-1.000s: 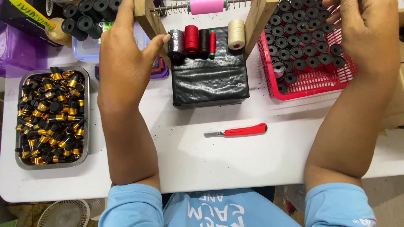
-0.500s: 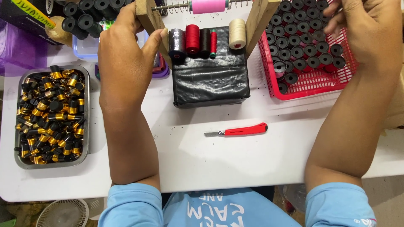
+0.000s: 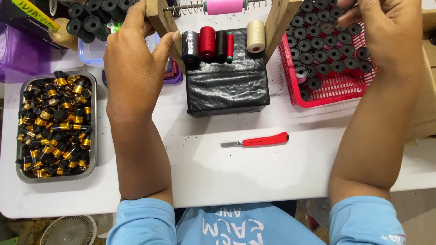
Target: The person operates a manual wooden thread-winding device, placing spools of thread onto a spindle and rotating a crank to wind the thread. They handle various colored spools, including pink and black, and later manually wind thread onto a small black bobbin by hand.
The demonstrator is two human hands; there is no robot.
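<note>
Dark box [image 3: 32, 16] at far left corner of tabletop [image 3: 236, 172], partly cut by picture edge; black sides, slanting yellow-green label stripe with dark print. Black plastic-wrapped block [image 3: 227, 84] at far centre, rectangular, glossy, taped seams; thread spools lying along its far edge. Small green-and-white printed scrap [image 3: 116, 28] showing far left, behind left hand [image 3: 134, 68], too hidden to tell kind. No screens, no signs.

A white worktable [image 3: 236, 177] with a rounded front corner filled most of the view under even, bright light, its surface dotted with dark specks. Below its near edge, at lower left, a small white fan [image 3: 68, 230] with a round grille stood on a dim, cluttered floor [image 3: 18, 227].
</note>
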